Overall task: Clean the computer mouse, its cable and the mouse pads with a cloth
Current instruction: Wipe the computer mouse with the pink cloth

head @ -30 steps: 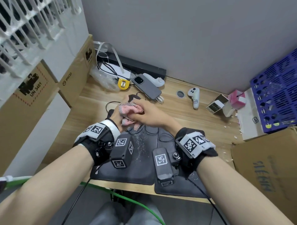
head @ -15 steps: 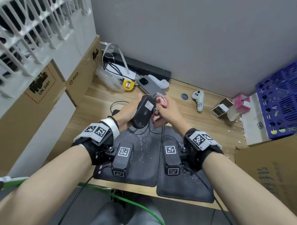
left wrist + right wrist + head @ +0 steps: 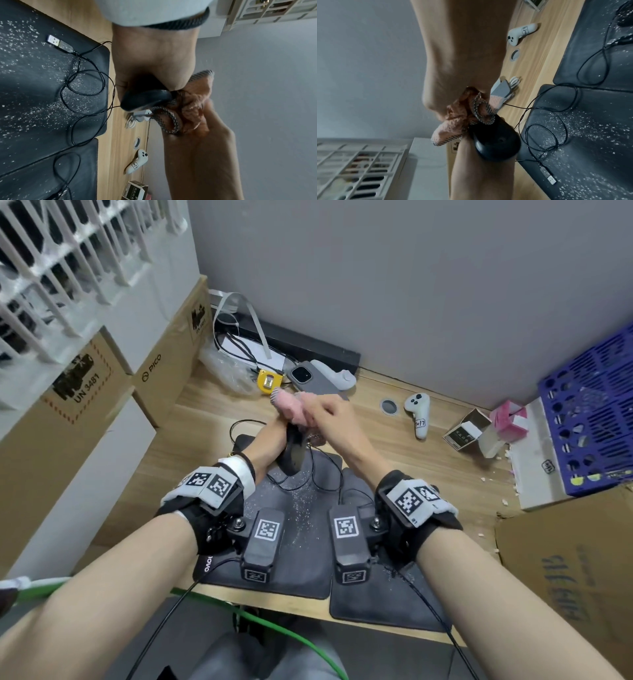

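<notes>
The black computer mouse (image 3: 293, 451) is held raised above the desk (image 3: 404, 446) by the left hand (image 3: 270, 436), whose fingers are wrapped round its body; the wheel end points away from the person. A pink cloth (image 3: 291, 409) with a checked border is bunched in the right hand (image 3: 330, 419), whose fingers are curled tightly around it, and is pressed against the far end of the mouse. In the left wrist view the cloth (image 3: 188, 108) is seen touching the front of the mouse (image 3: 145, 98); in the right wrist view the mouse (image 3: 494, 143) is seen just below the cloth (image 3: 464, 119).

The mouse cable (image 3: 322, 470) hangs from the mouse and lies in loose loops across two dark mouse pads (image 3: 301, 535) placed side by side at the near edge of the desk. Its USB plug (image 3: 59, 44) rests on one pad. Both pads are sprinkled with white specks.

Behind the hands a grey phone (image 3: 308, 380) lies face down, with a yellow tape measure (image 3: 270, 381) just beside it. A white handheld controller (image 3: 418, 414) lies to the right, near a small open carton (image 3: 467, 433) and a blue perforated crate (image 3: 592, 412). Cardboard boxes (image 3: 85, 392) stand at the left.
</notes>
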Demonstrator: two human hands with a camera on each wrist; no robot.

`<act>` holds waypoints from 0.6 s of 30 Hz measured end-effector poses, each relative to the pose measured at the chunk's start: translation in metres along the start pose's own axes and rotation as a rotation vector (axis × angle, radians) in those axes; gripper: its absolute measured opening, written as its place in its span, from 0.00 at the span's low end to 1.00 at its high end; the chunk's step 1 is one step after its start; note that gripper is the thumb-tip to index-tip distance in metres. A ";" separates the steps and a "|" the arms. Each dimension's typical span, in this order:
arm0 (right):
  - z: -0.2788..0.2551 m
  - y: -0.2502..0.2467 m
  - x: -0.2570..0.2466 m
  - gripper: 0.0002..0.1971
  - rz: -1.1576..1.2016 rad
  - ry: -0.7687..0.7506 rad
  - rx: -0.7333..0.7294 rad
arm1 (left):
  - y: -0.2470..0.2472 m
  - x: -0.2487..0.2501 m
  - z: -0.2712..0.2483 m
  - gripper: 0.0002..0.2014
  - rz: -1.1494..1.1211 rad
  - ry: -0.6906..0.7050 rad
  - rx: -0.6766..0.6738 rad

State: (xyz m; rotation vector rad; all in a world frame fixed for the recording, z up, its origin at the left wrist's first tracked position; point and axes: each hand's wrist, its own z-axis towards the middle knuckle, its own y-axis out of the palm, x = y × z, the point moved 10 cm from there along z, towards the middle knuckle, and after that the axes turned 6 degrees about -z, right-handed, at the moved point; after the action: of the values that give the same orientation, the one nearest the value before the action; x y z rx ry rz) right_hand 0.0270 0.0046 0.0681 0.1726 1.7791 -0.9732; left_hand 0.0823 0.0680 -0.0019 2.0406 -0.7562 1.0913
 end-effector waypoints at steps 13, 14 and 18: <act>0.006 -0.005 0.022 0.10 -0.104 0.137 0.121 | 0.006 0.004 -0.008 0.18 0.204 0.027 -0.018; 0.006 -0.007 0.027 0.09 -0.093 0.167 0.136 | 0.004 0.003 -0.008 0.21 0.249 0.006 -0.007; -0.001 -0.007 0.040 0.06 0.091 0.228 0.089 | -0.006 -0.001 -0.010 0.24 0.256 -0.069 0.073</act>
State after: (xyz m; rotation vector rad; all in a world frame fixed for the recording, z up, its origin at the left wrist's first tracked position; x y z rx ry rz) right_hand 0.0052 -0.0121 0.0379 0.4317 1.9165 -0.9997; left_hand 0.0817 0.0800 -0.0003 2.0918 -1.0499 1.2094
